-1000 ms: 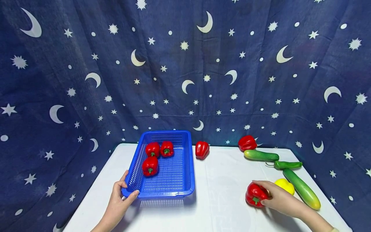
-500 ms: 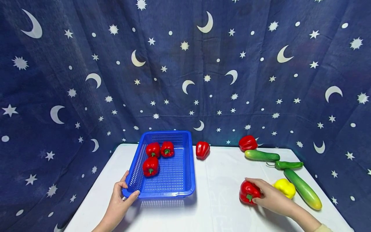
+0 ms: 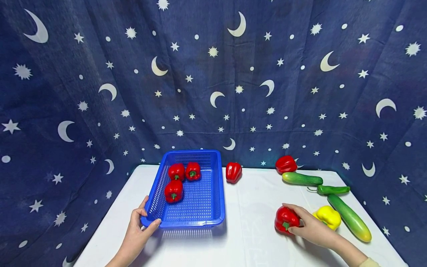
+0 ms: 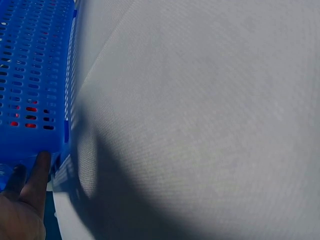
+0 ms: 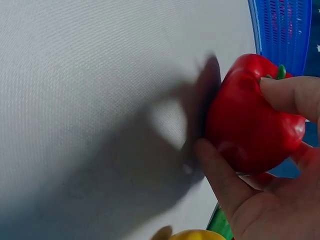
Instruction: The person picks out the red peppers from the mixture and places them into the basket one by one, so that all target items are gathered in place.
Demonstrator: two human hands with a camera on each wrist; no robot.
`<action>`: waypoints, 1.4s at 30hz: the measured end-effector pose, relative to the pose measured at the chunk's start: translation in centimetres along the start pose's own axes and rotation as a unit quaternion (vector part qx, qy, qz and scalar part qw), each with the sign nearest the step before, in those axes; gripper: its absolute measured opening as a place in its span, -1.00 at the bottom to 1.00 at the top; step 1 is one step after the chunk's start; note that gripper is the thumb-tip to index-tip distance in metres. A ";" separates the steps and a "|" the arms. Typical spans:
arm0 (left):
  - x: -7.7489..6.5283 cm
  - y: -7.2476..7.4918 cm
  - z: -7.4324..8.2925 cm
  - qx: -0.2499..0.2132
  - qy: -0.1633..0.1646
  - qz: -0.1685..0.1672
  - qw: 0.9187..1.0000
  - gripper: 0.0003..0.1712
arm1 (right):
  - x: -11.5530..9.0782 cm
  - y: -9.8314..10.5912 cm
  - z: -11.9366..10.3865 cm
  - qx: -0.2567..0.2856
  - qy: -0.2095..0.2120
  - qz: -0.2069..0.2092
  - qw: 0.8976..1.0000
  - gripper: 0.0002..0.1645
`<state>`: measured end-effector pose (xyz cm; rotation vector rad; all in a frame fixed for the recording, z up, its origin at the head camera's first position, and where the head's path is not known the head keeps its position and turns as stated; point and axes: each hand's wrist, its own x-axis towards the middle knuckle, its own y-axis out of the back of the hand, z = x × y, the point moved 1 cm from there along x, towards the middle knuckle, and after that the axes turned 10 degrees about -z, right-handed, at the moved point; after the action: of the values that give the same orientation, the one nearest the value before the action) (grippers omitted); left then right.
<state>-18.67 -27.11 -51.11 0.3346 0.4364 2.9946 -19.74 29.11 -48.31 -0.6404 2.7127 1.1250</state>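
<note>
My right hand (image 3: 308,227) grips a red bell pepper (image 3: 286,220) near the front right of the table, its green stem facing me. In the right wrist view the thumb (image 5: 290,95) presses near the stem of that pepper (image 5: 255,117), with the fingers around its other side. My left hand (image 3: 138,226) holds the near-left corner of a blue plastic basket (image 3: 218,193), thumb on the rim. Three red bell peppers lie inside, one of them nearest me (image 3: 173,191). The left wrist view shows fingers (image 4: 37,182) against the basket's perforated wall (image 4: 32,75).
A red bell pepper (image 3: 233,172) lies right of the basket. Along the right stand another red pepper (image 3: 285,164), a cucumber (image 3: 302,178), a green chili pepper (image 3: 333,190), a larger cucumber (image 3: 349,218) and a yellow bell pepper (image 3: 328,217). A starry curtain (image 3: 213,74) hangs behind the table.
My right hand has moved a little to the left with the red bell pepper, uncovering more of the yellow one. My left hand and the basket stay in place.
</note>
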 end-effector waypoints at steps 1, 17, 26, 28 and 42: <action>0.0 0.0 0.0 -0.001 0.001 0.000 1.000 -0.45 | 0.0 0.0 0.1 0.001 0.001 -0.002 1.000 0.01; 0.0 0.0 -0.1 0.014 0.014 0.003 1.000 -0.45 | 0.2 -0.1 0.2 0.043 -0.015 -0.010 0.999 0.00; -0.1 0.0 0.2 0.009 0.008 0.001 1.000 -0.44 | 0.6 0.0 0.7 0.049 -0.020 -0.014 0.998 0.03; -0.1 0.0 0.2 0.007 0.008 0.000 1.000 -0.44 | 0.6 0.0 0.6 0.053 -0.027 -0.013 0.998 0.06; -0.1 -0.1 0.2 0.003 -0.007 0.006 1.000 -0.46 | 0.6 0.1 0.5 0.056 -0.041 -0.011 0.998 0.11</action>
<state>-18.55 -26.95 -51.02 0.3599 0.4429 3.0003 -20.34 29.33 -48.81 -0.5917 2.6702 0.9638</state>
